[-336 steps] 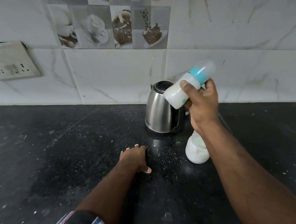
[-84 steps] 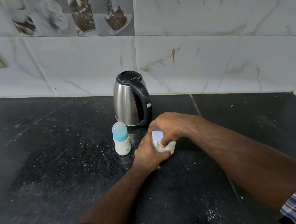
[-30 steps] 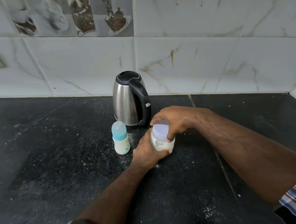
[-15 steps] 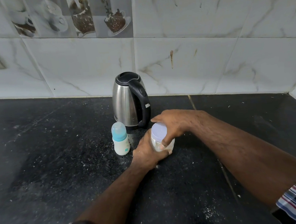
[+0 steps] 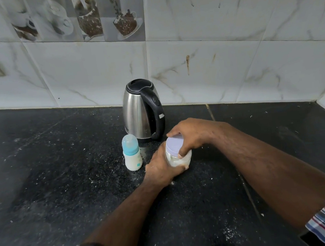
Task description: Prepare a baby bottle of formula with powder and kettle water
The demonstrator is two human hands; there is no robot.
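Left hand (image 5: 161,167) is wrapping the clear plastic powder jar (image 5: 178,157) on the black counter (image 5: 65,191); right hand (image 5: 190,136) is curling over its lilac lid (image 5: 174,142), likely screwing it. Capped bottle (image 5: 132,152) is standing beside the steel kettle (image 5: 142,110). Next: firm twist, jar kept steady.

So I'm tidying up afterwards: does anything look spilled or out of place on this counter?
Yes: white powder specks lie scattered on the black stone counter, thickest around the small teal-capped baby bottle and near the front edge. The steel electric kettle and bottle stand upright.
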